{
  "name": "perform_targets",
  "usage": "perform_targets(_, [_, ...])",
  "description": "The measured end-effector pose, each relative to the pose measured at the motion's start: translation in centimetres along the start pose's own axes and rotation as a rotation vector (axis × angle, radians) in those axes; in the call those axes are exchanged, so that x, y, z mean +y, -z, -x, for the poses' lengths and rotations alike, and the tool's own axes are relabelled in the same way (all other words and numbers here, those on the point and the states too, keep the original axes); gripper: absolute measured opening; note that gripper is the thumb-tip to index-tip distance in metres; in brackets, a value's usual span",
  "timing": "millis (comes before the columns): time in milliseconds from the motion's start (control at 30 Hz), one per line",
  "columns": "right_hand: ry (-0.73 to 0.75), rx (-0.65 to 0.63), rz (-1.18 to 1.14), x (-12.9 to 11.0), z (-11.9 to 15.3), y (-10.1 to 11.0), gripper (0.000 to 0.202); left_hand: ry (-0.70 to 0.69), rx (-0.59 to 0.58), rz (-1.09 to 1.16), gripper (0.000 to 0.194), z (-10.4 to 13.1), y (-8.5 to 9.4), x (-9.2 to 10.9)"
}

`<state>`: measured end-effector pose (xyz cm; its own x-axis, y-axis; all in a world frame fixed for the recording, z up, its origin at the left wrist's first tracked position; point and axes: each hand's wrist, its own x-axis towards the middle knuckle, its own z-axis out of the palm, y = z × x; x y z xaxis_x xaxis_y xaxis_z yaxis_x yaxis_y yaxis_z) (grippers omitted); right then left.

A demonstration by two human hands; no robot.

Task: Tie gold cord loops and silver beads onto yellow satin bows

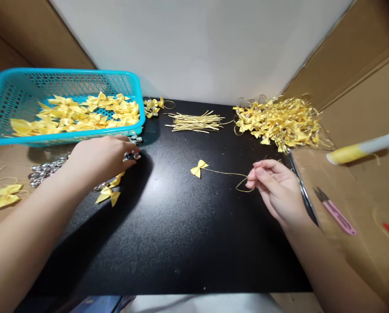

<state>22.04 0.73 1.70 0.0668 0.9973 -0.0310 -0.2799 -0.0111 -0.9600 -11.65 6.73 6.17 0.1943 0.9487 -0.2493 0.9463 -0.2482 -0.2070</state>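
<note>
My right hand [277,189] is closed, pinching a thin gold cord [227,172] between thumb and fingertips. The cord forms a small loop below the fingers and runs left to a yellow ribbon bow [199,168] on the black table. On the left, my left hand [104,154] reaches over small silver bells [136,155] beside the basket. Its thumb and forefinger are apart around some bells; the other fingertips are hidden. More silver bells [47,170] lie behind that wrist. Loose yellow bows [108,195] lie just below the hand.
A turquoise basket [140,100] of yellow bows stands back left. Cut gold cords [196,122] lie at the back middle, with finished-looking bows on loops [279,121] heaped right of them. Pink thread snips [336,212] and a yellow-white tube [360,150] rest on cardboard at right.
</note>
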Motion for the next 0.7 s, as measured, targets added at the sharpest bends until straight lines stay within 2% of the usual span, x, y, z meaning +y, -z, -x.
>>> perform_targets(100, [-0.038, -0.002, -0.013, 0.2, 0.1, -0.2, 0.022, -0.005, 0.019, -0.004, 0.041, 0.0, 0.1, 0.9])
perform_targets(200, [-0.078, -0.019, -0.006, 0.5, 0.3, -0.4, 0.023, -0.007, 0.037, 0.019, 0.037, -0.3, 0.2, 0.9])
perform_targets(267, [-0.102, -0.030, 0.004, 0.9, 0.5, -0.5, 0.023, -0.003, 0.104, 0.108, 0.031, -0.4, 0.2, 1.2])
perform_targets(333, [-0.130, -0.045, 0.010, 1.4, 0.7, -0.8, 0.023, -0.028, 0.214, 0.365, 0.023, -0.5, 0.3, 2.4])
perform_targets(367, [-0.143, -0.054, 0.012, 1.6, 0.8, -0.9, 0.023, -0.054, 0.275, 0.567, 0.021, -0.5, 0.3, 3.6])
perform_targets(400, [-0.158, -0.064, 0.016, 1.9, 0.9, -1.1, 0.023, -0.085, 0.277, 0.833, 0.023, -0.5, 0.2, 5.1])
perform_targets(467, [-0.187, -0.074, 0.025, 2.3, 1.3, -1.6, 0.024, -0.059, 0.219, 1.367, 0.028, -0.4, -0.3, 8.7])
perform_targets(533, [-0.216, -0.057, 0.032, 2.7, 1.6, -2.0, 0.027, -0.057, 0.086, 1.716, 0.028, -0.2, -1.3, 12.2])
perform_targets(600, [-0.248, -0.029, 0.033, 3.1, 1.8, -2.3, 0.030, -0.049, -0.040, 1.900, 0.025, -0.1, -2.5, 14.8])
perform_targets(700, [-0.296, -0.010, 0.024, 3.3, 1.9, -2.6, 0.033, -0.070, -0.052, 2.012, 0.020, 0.1, -3.8, 16.4])
